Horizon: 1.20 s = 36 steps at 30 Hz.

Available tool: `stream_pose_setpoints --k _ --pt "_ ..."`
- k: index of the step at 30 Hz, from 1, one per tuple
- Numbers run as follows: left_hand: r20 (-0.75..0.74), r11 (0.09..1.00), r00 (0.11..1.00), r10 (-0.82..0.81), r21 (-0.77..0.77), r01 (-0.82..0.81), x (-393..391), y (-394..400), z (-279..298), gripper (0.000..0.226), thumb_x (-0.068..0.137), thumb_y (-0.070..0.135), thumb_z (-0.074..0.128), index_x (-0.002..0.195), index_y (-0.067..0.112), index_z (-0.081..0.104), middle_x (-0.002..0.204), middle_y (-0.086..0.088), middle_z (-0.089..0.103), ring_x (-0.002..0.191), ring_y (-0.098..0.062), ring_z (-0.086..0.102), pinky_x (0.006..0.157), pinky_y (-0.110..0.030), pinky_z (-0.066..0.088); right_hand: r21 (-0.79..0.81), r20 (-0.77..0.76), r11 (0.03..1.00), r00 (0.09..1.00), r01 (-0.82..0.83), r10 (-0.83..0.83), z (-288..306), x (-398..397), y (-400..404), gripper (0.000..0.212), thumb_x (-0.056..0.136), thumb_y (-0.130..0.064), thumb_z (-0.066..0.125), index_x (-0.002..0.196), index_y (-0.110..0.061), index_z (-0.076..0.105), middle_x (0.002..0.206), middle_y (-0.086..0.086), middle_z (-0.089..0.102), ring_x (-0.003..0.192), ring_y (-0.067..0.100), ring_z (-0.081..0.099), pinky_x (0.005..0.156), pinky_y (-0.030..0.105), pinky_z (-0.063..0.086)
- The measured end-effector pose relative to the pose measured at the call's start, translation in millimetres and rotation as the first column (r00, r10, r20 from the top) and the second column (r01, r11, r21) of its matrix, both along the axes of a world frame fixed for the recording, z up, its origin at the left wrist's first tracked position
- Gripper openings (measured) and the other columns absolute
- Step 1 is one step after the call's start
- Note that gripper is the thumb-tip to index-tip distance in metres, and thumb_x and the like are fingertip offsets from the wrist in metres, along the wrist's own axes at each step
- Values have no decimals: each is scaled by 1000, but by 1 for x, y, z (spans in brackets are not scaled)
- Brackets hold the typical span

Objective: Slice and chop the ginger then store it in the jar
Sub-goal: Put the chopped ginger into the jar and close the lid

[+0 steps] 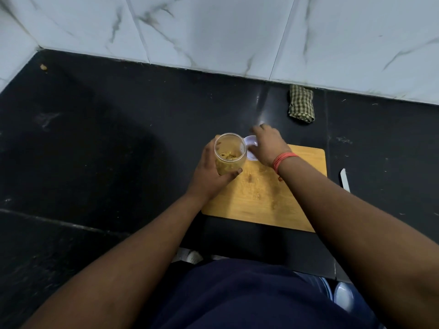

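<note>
From my remote seat the picture was dim and bluish, though the marble wall (213, 32) caught the most light. A pale streak of glare ran down the black desk (95, 138) just beyond the right hand's fingers (257, 128), which were smeared by motion blur. A broad soft shadow darkened the desk left of the fingers. Straight edges bowed toward the frame's borders, and detail was soft throughout.

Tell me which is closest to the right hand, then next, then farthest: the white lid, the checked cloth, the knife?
From the right hand:
1. White lid, under its fingers, beside the jar.
2. Checked cloth, behind, by the wall.
3. Knife, right of the board.
</note>
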<state>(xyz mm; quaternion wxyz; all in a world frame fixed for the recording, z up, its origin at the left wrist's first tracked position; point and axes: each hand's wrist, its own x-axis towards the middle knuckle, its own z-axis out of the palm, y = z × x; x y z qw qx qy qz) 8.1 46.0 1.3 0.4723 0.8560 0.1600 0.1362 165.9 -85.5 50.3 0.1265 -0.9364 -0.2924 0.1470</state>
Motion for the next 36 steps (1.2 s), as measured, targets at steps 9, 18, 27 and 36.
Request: stream_pose_setpoints --k 9,18,27,36 --pt "-5 1000 1000 -4 10 4 -1 0 1 99 76 57 78 151 30 20 150 7 35 133 -10 42 100 -34 46 40 24 999 999 35 -36 0 -3 -3 67 82 -34 69 142 -30 39 134 12 34 115 33 47 98 44 49" --pt "-18 999 1000 -12 -31 12 -1 -1 4 100 74 62 76 150 32 18 148 7 36 129 -11 45 96 -34 48 532 -83 840 994 106 -73 65 -43 -4 44 80 -48 72 101 -20 45 108 -1 52 92 15 52 68 23 44" --pt "-63 995 998 0 -103 -6 2 2 0 107 68 61 74 153 32 16 155 8 34 134 -3 37 99 -22 37 -80 208 920 896 -385 393 64 -55 14 76 84 -46 66 149 -34 29 130 4 40 113 22 44 88 33 49" --pt "-74 994 997 3 -108 -11 3 4 0 99 75 51 82 151 37 20 150 12 37 130 -3 40 97 -23 40 -294 125 736 739 -610 662 82 -36 23 84 84 -23 72 150 -41 23 137 7 34 117 24 45 92 34 51"
